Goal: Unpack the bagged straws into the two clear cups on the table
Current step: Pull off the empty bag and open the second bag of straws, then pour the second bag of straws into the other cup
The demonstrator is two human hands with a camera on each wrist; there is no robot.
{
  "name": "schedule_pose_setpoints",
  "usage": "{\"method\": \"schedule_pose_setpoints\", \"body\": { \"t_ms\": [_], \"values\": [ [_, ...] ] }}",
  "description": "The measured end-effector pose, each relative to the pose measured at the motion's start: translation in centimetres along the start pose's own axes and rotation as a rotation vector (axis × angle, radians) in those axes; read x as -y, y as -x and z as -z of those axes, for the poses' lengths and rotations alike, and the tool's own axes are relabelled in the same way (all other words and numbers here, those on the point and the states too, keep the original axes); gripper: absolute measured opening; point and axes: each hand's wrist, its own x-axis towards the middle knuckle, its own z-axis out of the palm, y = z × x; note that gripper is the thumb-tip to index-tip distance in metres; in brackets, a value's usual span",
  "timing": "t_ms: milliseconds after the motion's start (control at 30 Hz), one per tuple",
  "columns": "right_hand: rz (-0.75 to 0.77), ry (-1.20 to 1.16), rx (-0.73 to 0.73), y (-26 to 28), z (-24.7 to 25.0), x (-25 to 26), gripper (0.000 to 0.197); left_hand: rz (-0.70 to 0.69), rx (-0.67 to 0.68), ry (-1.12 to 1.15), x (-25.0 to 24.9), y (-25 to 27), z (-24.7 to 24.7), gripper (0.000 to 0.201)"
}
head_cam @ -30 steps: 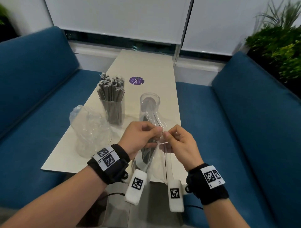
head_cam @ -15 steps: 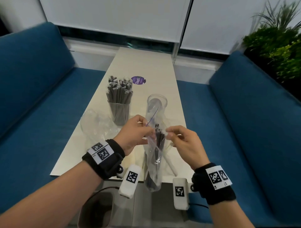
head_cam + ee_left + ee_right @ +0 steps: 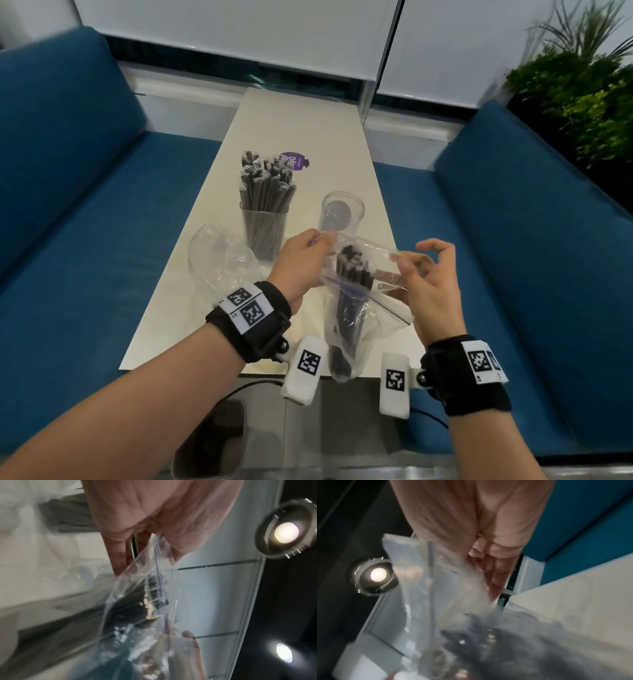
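Observation:
A clear zip bag [image 3: 349, 329] of black straws [image 3: 352, 274] hangs over the table's near edge, its mouth pulled wide. My left hand [image 3: 305, 263] pinches the bag's far-left rim, and the left wrist view shows that zip bag [image 3: 149, 595] caught between thumb and fingers. My right hand [image 3: 424, 277] pinches the opposite rim with thumb and forefinger; its other fingers are raised. The same zip bag [image 3: 436, 588] is blurred in the right wrist view. An empty clear cup [image 3: 342, 212] stands just beyond the bag. Left of it, a second clear cup [image 3: 263, 233] is packed with black straws.
An empty crumpled clear bag [image 3: 222, 263] lies on the narrow white table [image 3: 308, 130], left of my left hand. A purple round sticker [image 3: 298, 161] sits behind the full cup. Blue sofas flank the table, with plants [image 3: 582, 89] at the far right.
Both hands have pulled apart, so the bag's zip mouth has gone from pinched together to spread wide. The straw tops now show in the opening. The view has tilted down slightly.

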Motion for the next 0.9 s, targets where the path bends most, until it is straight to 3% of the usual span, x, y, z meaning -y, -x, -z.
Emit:
{"method": "schedule_pose_setpoints", "body": {
  "t_ms": [133,300,400,467,567,700,800,900],
  "values": [
    [0.276,0.473,0.146,-1.4,0.8,-1.2,0.064,0.141,0.055,0.204,-0.7,-0.6,-0.2,0.023],
    [0.275,0.742,0.348,-3.1,1.9,0.5,0.061,0.095,-0.044,0.122,-0.8,-1.8,-1.8,0.028],
    [0.278,0.793,0.430,-4.3,2.8,0.9,0.070,0.024,0.004,-0.030,-1.0,-2.4,-2.1,0.037],
    [0.294,0.842,0.476,-4.8,3.1,1.0,0.076,-0.052,0.051,-0.146,-1.2,-2.4,-2.2,0.026],
    [0.228,0.817,0.509,-5.8,3.7,1.1,0.074,-0.094,0.054,-0.145,-0.9,-2.5,-2.5,0.009],
    [-0.018,0.663,0.659,-6.1,4.5,1.6,0.086,-0.036,-0.023,-0.015,-0.6,-2.9,-3.5,0.015],
    [-0.002,0.599,0.733,-5.9,4.5,1.2,0.099,0.038,-0.054,0.105,-0.8,-2.9,-4.0,0.022],
    [0.087,0.529,0.633,-6.6,4.4,0.3,0.094,0.089,-0.080,0.235,-0.5,-3.2,-4.2,0.023]
  ]
}}
